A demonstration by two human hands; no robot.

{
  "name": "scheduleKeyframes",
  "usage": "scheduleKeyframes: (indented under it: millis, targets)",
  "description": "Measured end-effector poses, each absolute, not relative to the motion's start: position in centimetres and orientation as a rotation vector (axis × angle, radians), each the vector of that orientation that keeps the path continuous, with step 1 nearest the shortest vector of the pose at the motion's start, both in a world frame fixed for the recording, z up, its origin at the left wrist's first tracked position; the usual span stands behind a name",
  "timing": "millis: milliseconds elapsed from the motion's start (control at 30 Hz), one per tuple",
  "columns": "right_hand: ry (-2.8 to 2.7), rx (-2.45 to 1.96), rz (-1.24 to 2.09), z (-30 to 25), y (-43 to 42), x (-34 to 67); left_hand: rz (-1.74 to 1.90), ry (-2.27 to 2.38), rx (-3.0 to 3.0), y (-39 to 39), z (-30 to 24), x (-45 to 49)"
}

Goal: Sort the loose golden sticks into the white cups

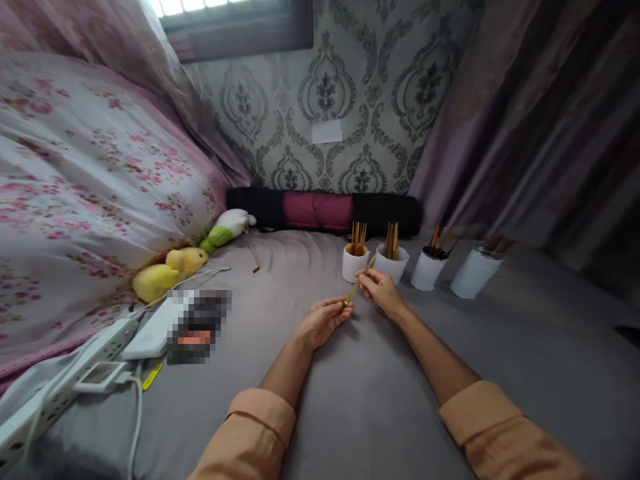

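In the middle of the view, both hands are on a thin gold-coloured utensil, tilted up to the right; its exact kind is too small to tell. My left hand pinches its lower end between thumb and fingers. My right hand grips it higher up, just in front of two white cups. The nearer one is the left white cup, with several slim gold sticks or handles standing in it. Partly behind my right hand is a wider white cup with more gold handles.
To the right stand a white cup with dark and amber handles and a tilted white container. A thin utensil lies on the grey sheet. Left are plush toys, a power strip and cables. A black-and-maroon roll lies along the wall.
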State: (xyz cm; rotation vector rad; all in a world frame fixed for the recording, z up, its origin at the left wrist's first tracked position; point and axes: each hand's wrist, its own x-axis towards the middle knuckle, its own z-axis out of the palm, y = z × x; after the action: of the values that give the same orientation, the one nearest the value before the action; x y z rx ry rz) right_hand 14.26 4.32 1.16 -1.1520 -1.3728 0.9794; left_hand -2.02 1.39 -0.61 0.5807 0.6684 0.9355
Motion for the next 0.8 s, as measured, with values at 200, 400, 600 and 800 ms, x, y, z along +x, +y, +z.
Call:
scheduleKeyframes:
  millis: [200,400,600,800]
  targets:
    - [-1.307,-1.15,0.921,2.5,4.6,15.2,0.938,0.677,0.584,1.2,-0.5,-2.0]
    - [-1.196,-1.162,0.849,4.4,5.0,16.6,0.926,0.67,0.593,1.3,-0.5,-2.0]
    - [-1.127,-1.166,0.842,5.8,5.0,17.7,0.927,0.676,0.607,1.2,-0.7,-2.0]
    - [-1.128,-1.205,0.857,5.8,5.1,18.4,0.923,0.662,0.62,1.2,-0.7,-2.0]
